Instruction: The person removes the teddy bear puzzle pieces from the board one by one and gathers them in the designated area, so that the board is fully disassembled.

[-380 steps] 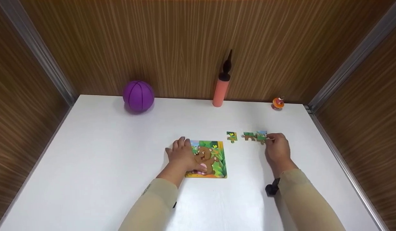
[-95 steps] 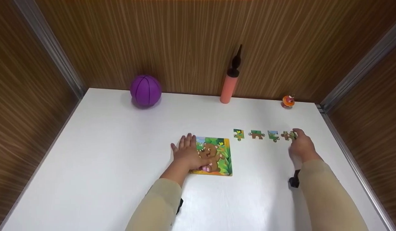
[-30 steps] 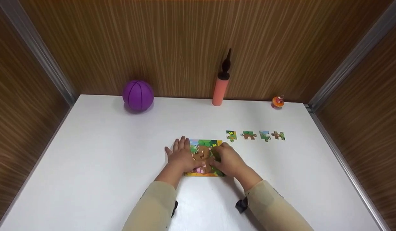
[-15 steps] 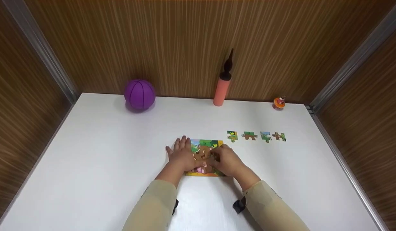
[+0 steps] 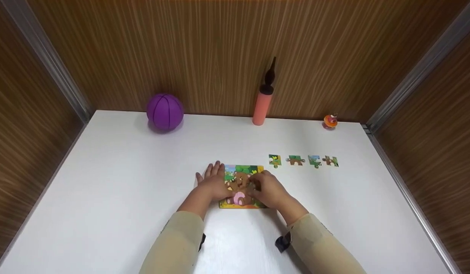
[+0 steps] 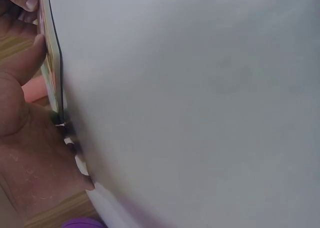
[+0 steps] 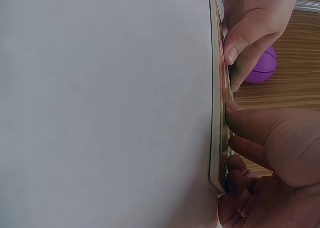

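While four loose pieces lie far right, the flat, open left hand and curled right hand press the bear puzzle

Both arms in long beige sleeves, close-fitting, ending at the wrist. Left hand and right hand bare; no rings or watch seen. Small black device strapped under each forearm near the wrist.

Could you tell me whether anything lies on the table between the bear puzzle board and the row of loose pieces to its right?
Nothing visible: bare table separates the puzzle board from the four loose pieces. Both hands rest on the board.
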Demonstrator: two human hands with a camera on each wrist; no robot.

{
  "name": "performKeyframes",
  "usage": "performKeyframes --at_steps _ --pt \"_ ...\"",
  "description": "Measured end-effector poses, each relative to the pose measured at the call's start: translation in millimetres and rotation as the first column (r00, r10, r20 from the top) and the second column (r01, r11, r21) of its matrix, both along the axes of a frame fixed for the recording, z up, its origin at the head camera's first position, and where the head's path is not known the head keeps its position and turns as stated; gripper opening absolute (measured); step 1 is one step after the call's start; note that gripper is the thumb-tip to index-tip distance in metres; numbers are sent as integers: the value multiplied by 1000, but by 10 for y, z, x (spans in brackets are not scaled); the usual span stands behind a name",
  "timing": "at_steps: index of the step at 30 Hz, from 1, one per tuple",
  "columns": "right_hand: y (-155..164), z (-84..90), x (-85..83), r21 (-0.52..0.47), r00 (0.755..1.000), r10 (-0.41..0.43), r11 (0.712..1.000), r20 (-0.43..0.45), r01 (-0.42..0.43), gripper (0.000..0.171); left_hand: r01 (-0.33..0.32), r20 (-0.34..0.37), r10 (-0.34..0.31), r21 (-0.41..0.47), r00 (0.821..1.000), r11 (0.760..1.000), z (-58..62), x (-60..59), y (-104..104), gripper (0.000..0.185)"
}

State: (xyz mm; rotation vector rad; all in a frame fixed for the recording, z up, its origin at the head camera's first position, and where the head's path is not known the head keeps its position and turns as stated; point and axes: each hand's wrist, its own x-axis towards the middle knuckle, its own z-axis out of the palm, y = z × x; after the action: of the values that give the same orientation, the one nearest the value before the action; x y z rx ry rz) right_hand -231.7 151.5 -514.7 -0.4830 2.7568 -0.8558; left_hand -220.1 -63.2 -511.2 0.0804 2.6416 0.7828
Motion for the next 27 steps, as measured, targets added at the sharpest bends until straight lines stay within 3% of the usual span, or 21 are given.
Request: performKeyframes --at_steps 9,14,27 --pt "-15 -11 5 -48 999 -44 998 11 45 41 11 -37 -11 0 999 1000 -14 16 -32 110" --pt "-34 12 25 -42 999 -49 998 -13 48 43 19 -27 -18 14 999 1000 -46 -3 -40 110" --pt "-30 3 56 -33 994 -26 999 -107 23 36 26 -38 -26 -4 999 1000 11 40 -45 107"
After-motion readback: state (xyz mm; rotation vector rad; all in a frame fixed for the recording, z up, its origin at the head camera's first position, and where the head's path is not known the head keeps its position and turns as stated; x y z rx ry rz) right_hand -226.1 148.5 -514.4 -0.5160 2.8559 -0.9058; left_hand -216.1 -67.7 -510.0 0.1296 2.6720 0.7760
